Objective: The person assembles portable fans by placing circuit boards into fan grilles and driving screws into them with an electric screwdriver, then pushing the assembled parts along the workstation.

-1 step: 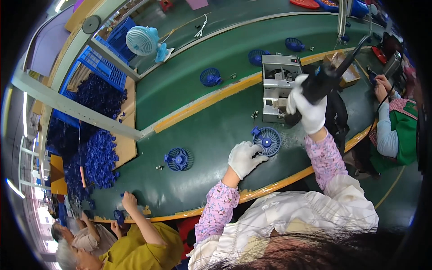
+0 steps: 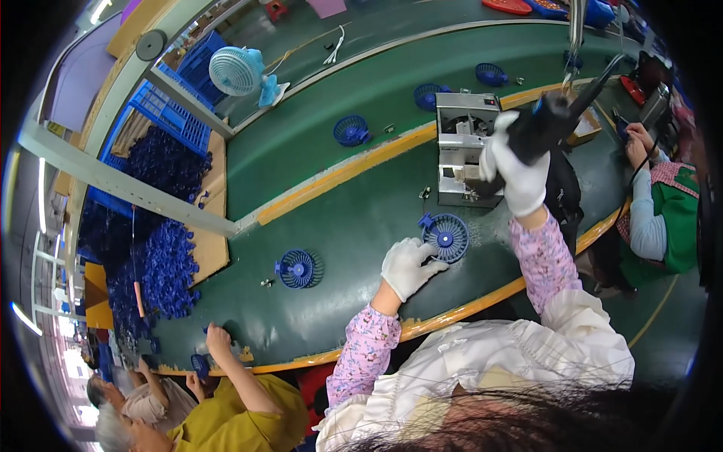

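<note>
My left hand (image 2: 409,269), in a white glove, has its thumb and fingers at the left rim of a blue round fan head (image 2: 449,237) lying on the green table. Just above that fan head is a small part on a short wire (image 2: 425,194). My right hand (image 2: 520,179), also gloved, is wrapped round a black electric screwdriver (image 2: 533,135) with a cable. Its tip end points left, at the lower part of a metal screw feeder (image 2: 461,177); the contact itself is hidden. Another blue fan head (image 2: 295,268) lies to the left.
Several fan heads lie on the green conveyor belt (image 2: 301,143) beyond a yellow-edged rail (image 2: 346,162). Blue parts (image 2: 162,264) are heaped at left, near a light-blue fan (image 2: 237,71). Co-workers sit at left (image 2: 248,403) and right (image 2: 670,218). A metal rod (image 2: 577,38) hangs overhead.
My right hand has brought the screwdriver's tip end slightly left and up, against or into the feeder's lower part. My left hand stays at the fan head's rim.
</note>
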